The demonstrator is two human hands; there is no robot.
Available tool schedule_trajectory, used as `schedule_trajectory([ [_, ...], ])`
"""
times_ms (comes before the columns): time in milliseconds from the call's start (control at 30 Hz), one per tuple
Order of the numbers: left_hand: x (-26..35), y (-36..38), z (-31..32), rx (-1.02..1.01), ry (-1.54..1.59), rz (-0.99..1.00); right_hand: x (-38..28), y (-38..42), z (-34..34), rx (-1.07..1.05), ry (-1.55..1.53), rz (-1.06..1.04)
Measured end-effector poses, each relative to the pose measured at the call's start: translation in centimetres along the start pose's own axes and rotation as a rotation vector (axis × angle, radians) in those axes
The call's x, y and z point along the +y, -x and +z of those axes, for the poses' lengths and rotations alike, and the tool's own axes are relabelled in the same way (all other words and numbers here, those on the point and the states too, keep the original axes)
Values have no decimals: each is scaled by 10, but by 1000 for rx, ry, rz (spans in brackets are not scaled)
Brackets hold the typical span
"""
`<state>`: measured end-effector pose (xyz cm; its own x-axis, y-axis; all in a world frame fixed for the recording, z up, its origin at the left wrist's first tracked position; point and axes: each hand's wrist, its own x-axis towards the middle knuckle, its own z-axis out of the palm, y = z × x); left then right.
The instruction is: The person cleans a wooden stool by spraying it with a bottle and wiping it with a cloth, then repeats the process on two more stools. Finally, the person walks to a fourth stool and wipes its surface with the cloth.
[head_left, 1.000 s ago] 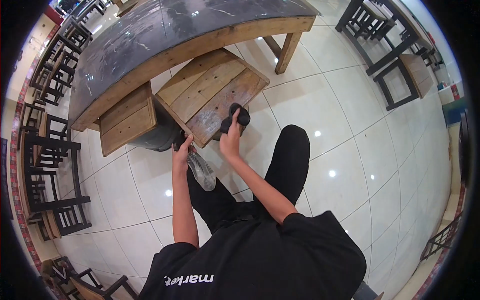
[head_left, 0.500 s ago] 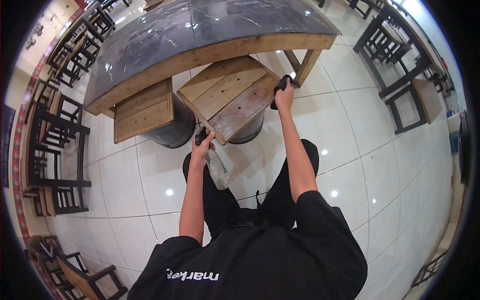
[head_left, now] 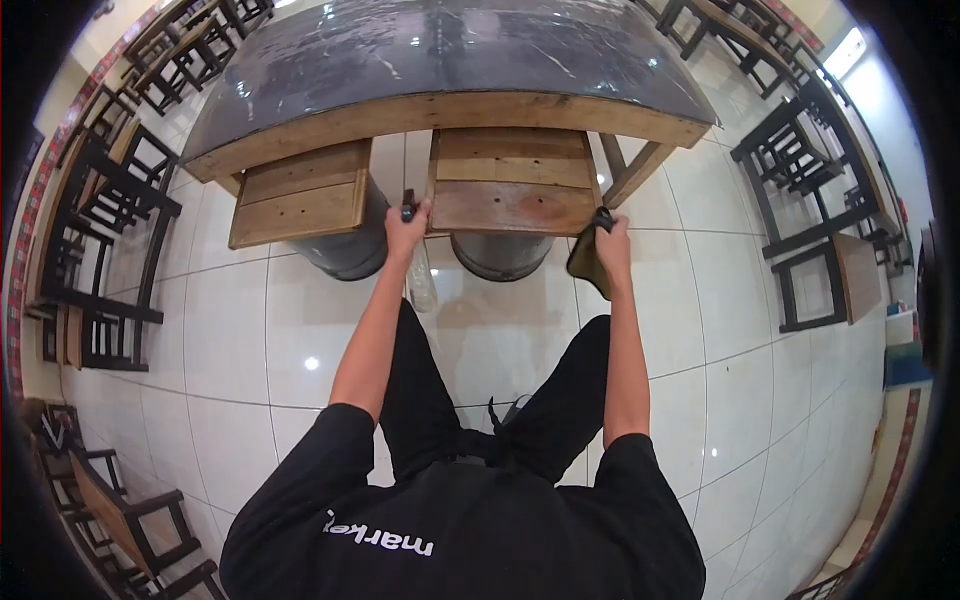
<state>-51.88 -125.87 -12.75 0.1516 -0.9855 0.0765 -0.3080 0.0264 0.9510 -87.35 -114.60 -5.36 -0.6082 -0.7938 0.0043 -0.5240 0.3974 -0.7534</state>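
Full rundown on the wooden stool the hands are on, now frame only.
The wooden stool has a square seat of worn planks, the near one darker with small holes. It sits level on a dark round drum base, its far edge tucked under the table. The left hand, holding a clear spray bottle, grips the near left corner. The right hand, clutching a dark cloth, is at the near right corner. A matching stool stands to its left.

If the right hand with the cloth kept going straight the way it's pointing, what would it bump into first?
The right hand, gripping a dark cloth, rests at the corner of the wooden stool seat. Going straight on, it would probably meet the slanted wooden table leg first, though depth is hard to judge here.
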Motion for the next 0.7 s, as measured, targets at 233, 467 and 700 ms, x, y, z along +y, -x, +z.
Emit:
schedule_trajectory([
  [233, 39, -19, 26, 36, -22, 28, 17, -54, 32, 83, -210, -143],
  [467, 31, -37, 53, 81, 100, 25, 17, -92, 39, 134, -210, -231],
  [700, 47, -47, 68, 120, -26, -36, 23, -146, 54, 144, -163, -377],
])
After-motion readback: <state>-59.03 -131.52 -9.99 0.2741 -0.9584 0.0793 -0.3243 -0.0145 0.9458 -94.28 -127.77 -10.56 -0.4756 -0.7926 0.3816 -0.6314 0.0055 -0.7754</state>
